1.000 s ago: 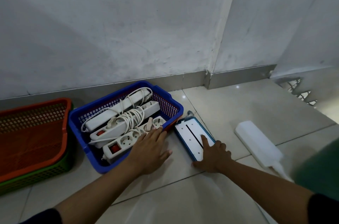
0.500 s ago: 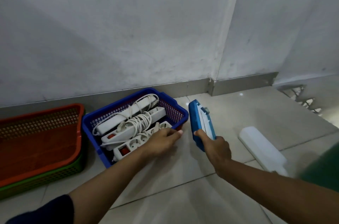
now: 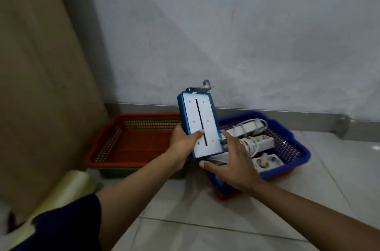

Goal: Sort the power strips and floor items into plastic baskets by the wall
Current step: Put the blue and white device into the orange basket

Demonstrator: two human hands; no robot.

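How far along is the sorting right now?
Done: several white power strips lie in the blue basket by the wall. In hand: the left hand grips the blue-framed white panel, held up between the baskets; the right hand is open beside its lower edge. Left: that panel still needs a basket, and the orange basket, stacked on a green one, looks empty.

The blue basket (image 3: 296,148) — near corner and strips — lies behind both hands (image 3: 232,160).
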